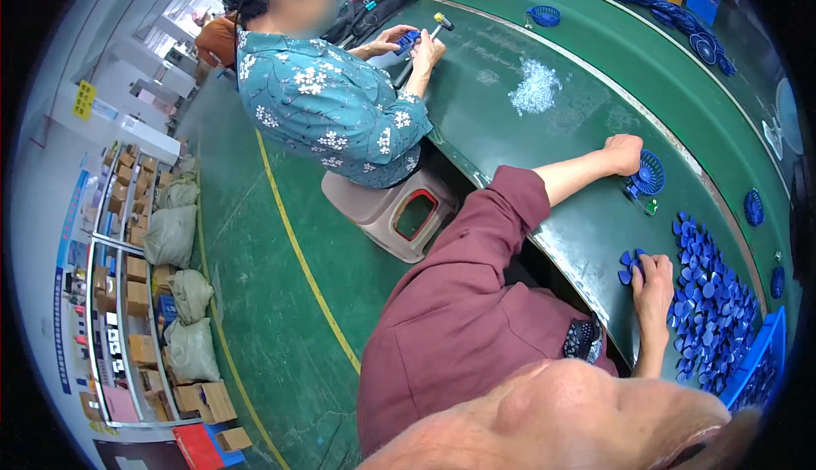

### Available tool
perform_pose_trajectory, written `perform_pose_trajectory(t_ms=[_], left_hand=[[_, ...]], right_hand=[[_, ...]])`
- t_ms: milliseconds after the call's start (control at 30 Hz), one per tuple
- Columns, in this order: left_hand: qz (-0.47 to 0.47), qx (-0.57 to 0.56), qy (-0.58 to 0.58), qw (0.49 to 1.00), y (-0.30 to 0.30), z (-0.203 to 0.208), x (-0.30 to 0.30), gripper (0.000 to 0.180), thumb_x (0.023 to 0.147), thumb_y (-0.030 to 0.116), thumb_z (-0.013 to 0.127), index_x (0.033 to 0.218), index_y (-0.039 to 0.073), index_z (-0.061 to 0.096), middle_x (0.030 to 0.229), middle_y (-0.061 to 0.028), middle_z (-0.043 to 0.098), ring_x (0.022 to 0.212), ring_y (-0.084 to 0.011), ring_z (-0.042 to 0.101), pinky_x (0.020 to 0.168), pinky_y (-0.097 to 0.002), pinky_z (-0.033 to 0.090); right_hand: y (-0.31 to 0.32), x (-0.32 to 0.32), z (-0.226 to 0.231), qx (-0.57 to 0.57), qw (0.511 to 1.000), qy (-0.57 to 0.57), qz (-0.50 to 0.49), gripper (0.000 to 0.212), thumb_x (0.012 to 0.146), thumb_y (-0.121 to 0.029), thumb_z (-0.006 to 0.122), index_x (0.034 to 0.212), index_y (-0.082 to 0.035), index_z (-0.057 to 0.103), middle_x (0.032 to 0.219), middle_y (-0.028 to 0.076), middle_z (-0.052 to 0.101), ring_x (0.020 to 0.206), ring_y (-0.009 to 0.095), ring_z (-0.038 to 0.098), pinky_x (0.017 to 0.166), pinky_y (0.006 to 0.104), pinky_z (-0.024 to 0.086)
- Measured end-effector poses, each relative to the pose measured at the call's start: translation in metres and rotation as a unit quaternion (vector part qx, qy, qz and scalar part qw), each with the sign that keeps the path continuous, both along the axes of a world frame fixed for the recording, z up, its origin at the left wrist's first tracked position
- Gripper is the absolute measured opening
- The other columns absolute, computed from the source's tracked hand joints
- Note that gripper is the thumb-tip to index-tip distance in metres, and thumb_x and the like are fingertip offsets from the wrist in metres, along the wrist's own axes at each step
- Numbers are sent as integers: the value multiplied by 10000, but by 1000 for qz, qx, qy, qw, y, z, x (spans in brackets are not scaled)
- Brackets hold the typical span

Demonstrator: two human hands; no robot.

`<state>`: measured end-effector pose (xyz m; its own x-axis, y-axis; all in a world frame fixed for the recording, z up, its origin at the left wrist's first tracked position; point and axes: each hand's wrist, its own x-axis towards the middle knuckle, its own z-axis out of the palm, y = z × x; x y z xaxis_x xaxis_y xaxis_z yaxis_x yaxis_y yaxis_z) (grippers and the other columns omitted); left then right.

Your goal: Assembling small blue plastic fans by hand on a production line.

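My left hand (625, 155) is closed, its fingers curled down at the rim of a round blue slotted fan housing (649, 172). A small green-and-yellow part (651, 206) sits just below that housing; its kind is too small to tell. Nearer to me, my right hand (653, 281) has its fingers bent over a blue fan blade (627, 259) on the dark green table (561, 215). Its fingertips are partly hidden. Beside this hand spreads a large pile of loose blue fan blades (710, 296).
A blue crate (756, 359) stands at the right. Beyond a pale rail, a green conveyor belt (595, 41) carries several blue housings. Clear small pieces (535, 87) lie heaped on the table. A co-worker (331, 104) on a stool (391, 206) holds a hammer (441, 24) and a blue part.
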<state>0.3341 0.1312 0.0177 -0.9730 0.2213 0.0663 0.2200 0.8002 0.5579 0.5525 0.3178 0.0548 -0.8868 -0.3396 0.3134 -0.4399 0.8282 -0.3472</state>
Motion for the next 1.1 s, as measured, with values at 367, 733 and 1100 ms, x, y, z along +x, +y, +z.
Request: perform_pose_trajectory(t_ms=[367,733,1100], left_hand=[[-81,591,-358,718,51,-11,54,179,878,187,637,995,52,627,847,-64,670,654,-161,643,492,-309,537],[-126,644,-388,647,58,-20,76,255,807,87,693,1028,-1,602,883,-85,669,764,-198,671,698,-394,583],[-90,615,-363,695,58,-8,86,240,877,213,640,974,4,573,811,-67,634,680,-148,621,566,-318,537]], right_hand=[[9,15,12,43,996,-78,-27,317,765,-63,669,1072,-15,606,920,151,534,865,326,561,732,405,464],[4,10,2,44,987,-137,-75,362,773,-136,687,1100,-27,576,926,202,581,819,393,592,685,455,470],[-3,-9,28,-217,972,-77,-41,277,761,-17,668,1029,9,602,754,42,510,626,110,465,567,244,397]])
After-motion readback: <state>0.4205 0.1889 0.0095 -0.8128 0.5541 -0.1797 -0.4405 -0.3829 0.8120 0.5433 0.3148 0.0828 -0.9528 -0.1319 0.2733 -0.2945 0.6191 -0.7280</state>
